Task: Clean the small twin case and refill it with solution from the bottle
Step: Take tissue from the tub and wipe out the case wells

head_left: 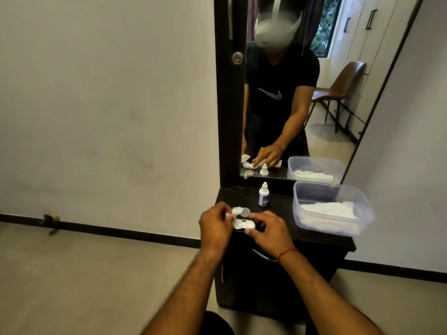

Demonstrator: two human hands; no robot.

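Note:
The small white twin case [242, 224] lies open on the dark dresser top [285, 213], both wells showing. My right hand [269, 234] pinches the case's right end between thumb and fingers. My left hand [215, 223] holds a small white piece of tissue [229, 215] just above the case's left well. Two loose caps rest behind the case: a white one [237, 210] and a clear one [245, 211]. The white solution bottle [263, 194] with a blue label stands upright and capped farther back, untouched.
A clear plastic tub [331, 206] holding white tissues sits on the right of the dresser top. A tall mirror [302, 93] rises behind, reflecting the person and the room. The dresser drawer handle [262, 255] lies below my right hand. Bare floor lies to the left.

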